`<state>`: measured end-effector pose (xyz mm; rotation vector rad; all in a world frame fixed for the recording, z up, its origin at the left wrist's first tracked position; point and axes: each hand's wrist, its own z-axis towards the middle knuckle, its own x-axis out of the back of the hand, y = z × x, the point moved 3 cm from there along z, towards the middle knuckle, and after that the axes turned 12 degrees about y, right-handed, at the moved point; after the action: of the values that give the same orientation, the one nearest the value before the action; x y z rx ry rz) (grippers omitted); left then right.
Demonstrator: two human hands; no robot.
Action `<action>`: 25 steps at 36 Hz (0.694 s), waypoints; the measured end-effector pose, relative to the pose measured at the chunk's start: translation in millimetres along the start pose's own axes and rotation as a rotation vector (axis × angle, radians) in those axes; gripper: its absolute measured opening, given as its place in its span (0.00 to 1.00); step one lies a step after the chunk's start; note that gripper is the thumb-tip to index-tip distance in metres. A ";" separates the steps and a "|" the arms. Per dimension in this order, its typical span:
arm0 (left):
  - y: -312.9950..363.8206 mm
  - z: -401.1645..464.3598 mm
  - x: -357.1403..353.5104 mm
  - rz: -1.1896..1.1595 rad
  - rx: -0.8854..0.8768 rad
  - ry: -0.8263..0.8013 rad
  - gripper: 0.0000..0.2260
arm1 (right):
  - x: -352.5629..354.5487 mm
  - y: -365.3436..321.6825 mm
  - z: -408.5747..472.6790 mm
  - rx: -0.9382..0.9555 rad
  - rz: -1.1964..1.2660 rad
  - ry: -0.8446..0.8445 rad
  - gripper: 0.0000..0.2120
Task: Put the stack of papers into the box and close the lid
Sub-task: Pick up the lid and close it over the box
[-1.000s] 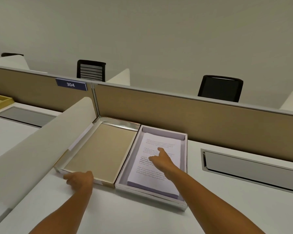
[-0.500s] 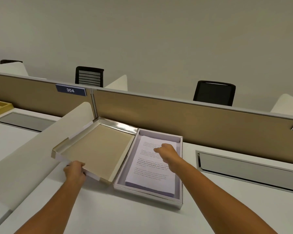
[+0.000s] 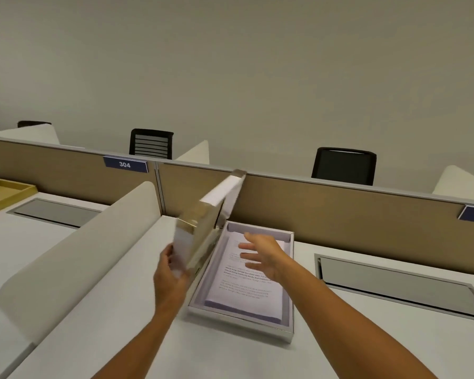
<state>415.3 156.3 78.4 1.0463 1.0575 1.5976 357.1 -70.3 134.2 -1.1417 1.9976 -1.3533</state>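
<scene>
Swung up since half a second ago, the lid (image 3: 203, 228) stands near-vertical, gripped by the left hand (image 3: 170, 272), while the right hand (image 3: 260, 255) hovers spread-fingered above the papers (image 3: 246, 285) in the box (image 3: 290, 302).

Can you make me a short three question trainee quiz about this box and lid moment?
1. True or false: the stack of papers lies inside the box.
2. Which hand has a grip on the lid?
A. left hand
B. right hand
3. Fill in: the right hand hovers open above the ____.

Key: 1 true; 2 A; 3 papers
</scene>
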 end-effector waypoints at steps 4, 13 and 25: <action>10.6 -31.3 -17.3 0.098 -0.198 -0.077 0.28 | 0.2 -2.2 -8.6 -0.063 0.155 -0.023 0.23; -0.4 -68.9 -45.3 0.304 -0.523 -0.215 0.23 | 29.0 13.4 -1.3 -0.139 0.161 0.145 0.37; -32.2 -25.9 -41.2 0.347 -0.281 -0.228 0.20 | 68.6 74.6 13.1 -0.207 0.099 0.315 0.21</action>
<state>407.0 118.8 34.4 1.2276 0.4983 1.7857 301.6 -121.9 65.7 -0.9446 2.4327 -1.3697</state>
